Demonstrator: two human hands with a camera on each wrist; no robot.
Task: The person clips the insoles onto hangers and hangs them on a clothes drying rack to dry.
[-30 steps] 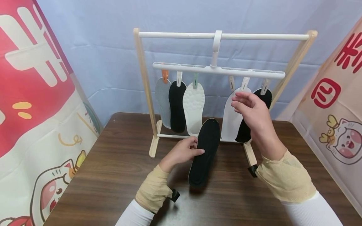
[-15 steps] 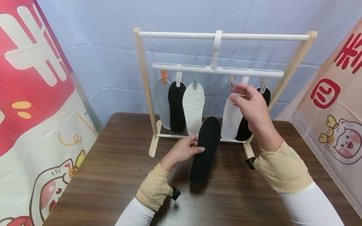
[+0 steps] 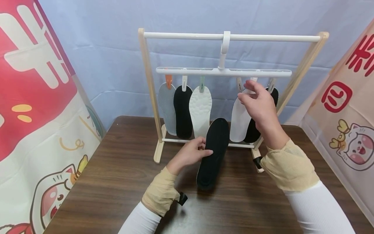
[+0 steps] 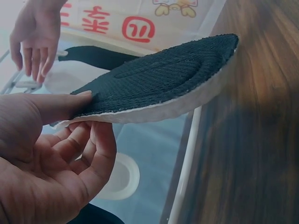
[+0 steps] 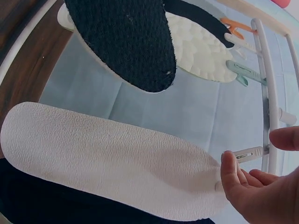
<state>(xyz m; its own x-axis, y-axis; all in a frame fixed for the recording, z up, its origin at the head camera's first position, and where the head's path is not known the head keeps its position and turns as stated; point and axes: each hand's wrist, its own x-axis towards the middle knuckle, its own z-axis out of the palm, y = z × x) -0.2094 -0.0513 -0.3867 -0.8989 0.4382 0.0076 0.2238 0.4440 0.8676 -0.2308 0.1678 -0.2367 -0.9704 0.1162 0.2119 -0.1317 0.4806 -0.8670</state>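
My left hand (image 3: 190, 152) pinches the side edge of a black insole (image 3: 214, 152) between thumb and fingers, tilted over the table. Its pale underside shows in the left wrist view, with the thumb on the black face. My right hand (image 3: 260, 102) is raised with thumb and fingers apart. Its fingertips are right by a white clip (image 5: 250, 154) that hangs with nothing in it. Just behind the hand a white insole (image 5: 107, 158) hangs from another clip, and a black insole (image 3: 252, 133) hangs beyond, partly hidden.
A white hanger bar (image 3: 187, 71) hooks over the rail of a wooden-sided rack (image 3: 150, 87). On its left side hang a grey insole (image 3: 167, 110), a black insole (image 3: 182, 113) and a textured white insole (image 3: 200, 107). Printed cloths flank the brown table (image 3: 131, 182).
The black insole in my left hand has risen slightly toward the hanger. My right hand has shifted a little upward, its fingertips closer to the bar, and the hanger has swung slightly left.
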